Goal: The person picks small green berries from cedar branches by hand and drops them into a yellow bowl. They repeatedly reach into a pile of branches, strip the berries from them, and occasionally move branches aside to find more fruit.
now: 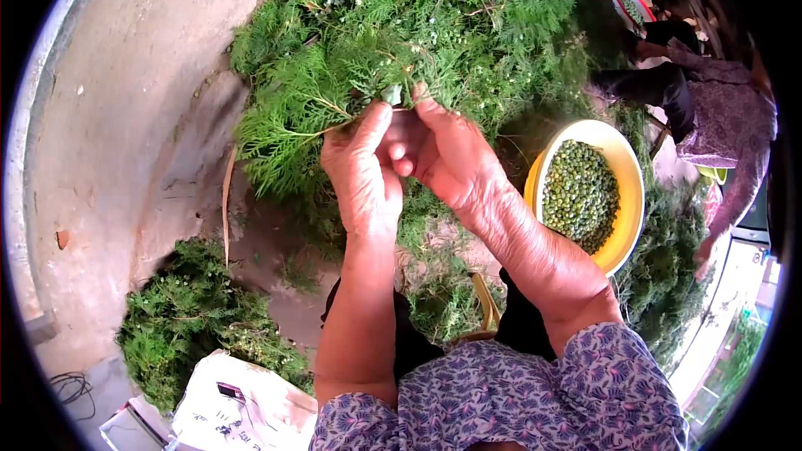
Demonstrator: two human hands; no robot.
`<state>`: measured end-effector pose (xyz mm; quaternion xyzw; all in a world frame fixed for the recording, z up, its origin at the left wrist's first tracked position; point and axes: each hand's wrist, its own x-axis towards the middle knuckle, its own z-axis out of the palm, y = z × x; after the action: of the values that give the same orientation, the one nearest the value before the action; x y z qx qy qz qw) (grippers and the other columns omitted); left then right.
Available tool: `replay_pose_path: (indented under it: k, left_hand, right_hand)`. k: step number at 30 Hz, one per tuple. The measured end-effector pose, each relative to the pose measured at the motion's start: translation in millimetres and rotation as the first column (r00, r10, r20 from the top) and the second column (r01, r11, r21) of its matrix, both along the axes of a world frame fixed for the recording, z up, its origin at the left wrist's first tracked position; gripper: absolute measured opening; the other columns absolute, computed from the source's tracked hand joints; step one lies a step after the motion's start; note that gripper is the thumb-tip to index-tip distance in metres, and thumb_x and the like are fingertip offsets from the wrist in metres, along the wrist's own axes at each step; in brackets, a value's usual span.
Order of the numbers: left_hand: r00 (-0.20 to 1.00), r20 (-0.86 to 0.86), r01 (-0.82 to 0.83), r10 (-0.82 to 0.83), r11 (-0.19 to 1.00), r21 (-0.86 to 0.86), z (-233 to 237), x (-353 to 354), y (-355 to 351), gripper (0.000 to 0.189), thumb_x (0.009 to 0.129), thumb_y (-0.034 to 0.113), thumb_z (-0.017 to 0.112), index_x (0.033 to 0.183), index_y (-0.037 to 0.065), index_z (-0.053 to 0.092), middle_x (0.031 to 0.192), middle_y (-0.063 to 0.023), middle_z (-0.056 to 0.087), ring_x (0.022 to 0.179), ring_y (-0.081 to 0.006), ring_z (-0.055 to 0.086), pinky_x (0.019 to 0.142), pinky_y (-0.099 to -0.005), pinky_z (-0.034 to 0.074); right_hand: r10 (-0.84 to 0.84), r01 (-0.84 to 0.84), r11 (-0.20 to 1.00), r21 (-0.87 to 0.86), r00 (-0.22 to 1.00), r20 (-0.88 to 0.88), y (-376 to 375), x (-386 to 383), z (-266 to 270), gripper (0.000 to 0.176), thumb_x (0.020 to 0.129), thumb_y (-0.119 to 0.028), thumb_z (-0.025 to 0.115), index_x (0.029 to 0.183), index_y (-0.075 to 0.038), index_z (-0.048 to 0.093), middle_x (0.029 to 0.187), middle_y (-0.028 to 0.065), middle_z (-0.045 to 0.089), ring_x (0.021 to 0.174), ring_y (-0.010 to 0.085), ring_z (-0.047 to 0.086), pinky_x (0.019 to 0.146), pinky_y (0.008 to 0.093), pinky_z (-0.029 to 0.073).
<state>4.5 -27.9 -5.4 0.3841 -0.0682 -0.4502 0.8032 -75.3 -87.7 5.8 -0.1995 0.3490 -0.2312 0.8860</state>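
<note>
Sleeve (585,392) floral; fingers (376,124) pinch sprig (288,121); bag (251,413) txt illegible.

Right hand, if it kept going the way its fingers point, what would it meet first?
The right hand already touches the sprig; straight on, probably the branch heap, depth unclear.

floor: bare grey-brown concrete ground (109,142)
far edge: large heap of green feathery conifer sprigs (468,17)
near-left corner: smaller sprig heap (180,326), white printed paper sack (242,409) touching it
right edge: round yellow plastic bowl (628,175) of green berries (581,192)

Seeds (581,192) in bowl (625,160), right of branches (418,25)
</note>
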Motion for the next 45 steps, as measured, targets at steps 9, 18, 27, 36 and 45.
replay_pose_path:
  k: [9, 18, 27, 36, 45]
  left_hand:
    - [0.942, 0.243, -0.237, 0.232, 0.971, -0.009, -2, 9, -4, 0.025, 0.072, -0.009, 0.064, 0.091, 0.0, 0.052, 0.08, -0.0146, 0.064, 0.069, -0.02, 0.063, 0.061, -0.0317, 0.054]
    - [0.927, 0.368, -0.078, 0.077, 0.997, -0.013, -12, 7, -5, 0.023, 0.075, -0.006, 0.064, 0.094, 0.0, 0.052, 0.085, -0.0088, 0.062, 0.073, -0.0158, 0.061, 0.066, -0.0289, 0.052]
    - [0.953, 0.301, -0.025, 0.019, 1.0, 0.018, 1, 6, -3, 0.023, 0.072, -0.008, 0.065, 0.088, -0.002, 0.051, 0.075, -0.0099, 0.062, 0.064, -0.0159, 0.058, 0.06, -0.0274, 0.048]
    - [0.975, 0.184, -0.108, 0.121, 0.991, -0.082, -6, 20, 0, 0.021, 0.078, -0.006, 0.06, 0.095, 0.003, 0.052, 0.082, -0.0104, 0.062, 0.075, -0.0198, 0.061, 0.075, -0.0376, 0.05]
    - [0.995, 0.008, -0.092, 0.094, 0.985, -0.146, -16, 31, 0, 0.021, 0.078, -0.002, 0.062, 0.094, 0.004, 0.051, 0.081, -0.0101, 0.064, 0.077, -0.0188, 0.061, 0.08, -0.0372, 0.048]
  right_hand:
    - [-0.179, 0.036, 0.53, -0.847, 0.981, -0.071, -1, -25, 30, 0.016, 0.081, -0.018, 0.065, 0.08, -0.002, 0.064, 0.068, 0.0036, 0.06, 0.053, 0.0079, 0.053, 0.045, 0.0191, 0.042]
    - [-0.143, -0.257, 0.432, -0.864, 0.927, -0.347, -22, -16, -2, 0.025, 0.076, -0.018, 0.069, 0.09, 0.002, 0.062, 0.071, 0.0075, 0.063, 0.061, 0.0121, 0.056, 0.058, 0.0252, 0.047]
    - [0.11, -0.283, 0.798, -0.533, 0.937, -0.333, -23, -23, 13, 0.017, 0.082, -0.017, 0.062, 0.088, -0.001, 0.063, 0.069, 0.0019, 0.061, 0.054, 0.0062, 0.05, 0.046, 0.0185, 0.039]
    - [-0.253, 0.259, 0.935, -0.241, 0.966, 0.057, -53, -41, 3, 0.017, 0.089, -0.006, 0.047, 0.102, 0.003, 0.05, 0.09, 0.0131, 0.057, 0.076, 0.0183, 0.059, 0.063, 0.0257, 0.051]
    - [-0.36, 0.615, 0.786, -0.062, 0.536, 0.764, -108, -139, -2, 0.029, 0.081, -0.023, 0.062, 0.09, 0.004, 0.056, 0.088, 0.0159, 0.061, 0.078, 0.0223, 0.059, 0.073, 0.0327, 0.052]
